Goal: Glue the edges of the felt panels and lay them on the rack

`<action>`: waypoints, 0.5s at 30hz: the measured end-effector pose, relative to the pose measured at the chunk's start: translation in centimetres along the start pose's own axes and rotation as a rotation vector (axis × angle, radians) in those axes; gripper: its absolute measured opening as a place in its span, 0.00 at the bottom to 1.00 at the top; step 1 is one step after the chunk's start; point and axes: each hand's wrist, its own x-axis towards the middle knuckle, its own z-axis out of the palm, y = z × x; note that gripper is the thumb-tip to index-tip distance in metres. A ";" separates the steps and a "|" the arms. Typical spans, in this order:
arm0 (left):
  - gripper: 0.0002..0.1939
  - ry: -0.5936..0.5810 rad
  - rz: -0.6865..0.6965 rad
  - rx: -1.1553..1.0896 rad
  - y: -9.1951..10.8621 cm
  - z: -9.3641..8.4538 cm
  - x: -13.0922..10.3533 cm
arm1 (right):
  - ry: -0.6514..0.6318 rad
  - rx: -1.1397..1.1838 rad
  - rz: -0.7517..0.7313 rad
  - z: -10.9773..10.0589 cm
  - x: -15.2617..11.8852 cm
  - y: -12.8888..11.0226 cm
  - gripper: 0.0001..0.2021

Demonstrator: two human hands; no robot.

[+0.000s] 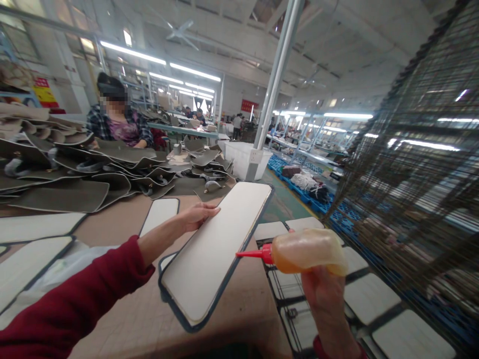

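Note:
A long white panel (217,249) with rounded corners and a dark blue edge is held tilted above the brown table (247,309). My left hand (198,215) grips its upper left edge, fingers closed. In my right hand (324,286) is a squeeze bottle (307,251) of amber liquid, lying sideways with its red nozzle pointing left. The nozzle tip is at the panel's right edge; whether it touches cannot be made out. Another white panel (160,215) lies on the table behind my left forearm, and part of one shows beneath the held panel.
Dark grey pieces (67,192) are heaped across the table's far side, with a person (119,122) behind them. More white panels (374,299) lie on a rack at right, beside wire mesh (422,149). A metal post (275,80) and white bin (239,157) stand ahead.

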 end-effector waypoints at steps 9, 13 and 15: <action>0.10 0.005 0.027 0.017 0.9 -0.5 0.7 | -0.032 -0.021 0.043 0.6 -0.9 0.1 0.28; 0.08 0.005 0.031 0.026 1.4 -0.6 1.0 | -0.048 -0.012 0.090 0.7 -1.4 0.1 0.30; 0.09 0.014 0.031 0.030 1.6 -0.7 1.3 | -0.043 -0.007 0.111 0.7 -1.6 0.1 0.30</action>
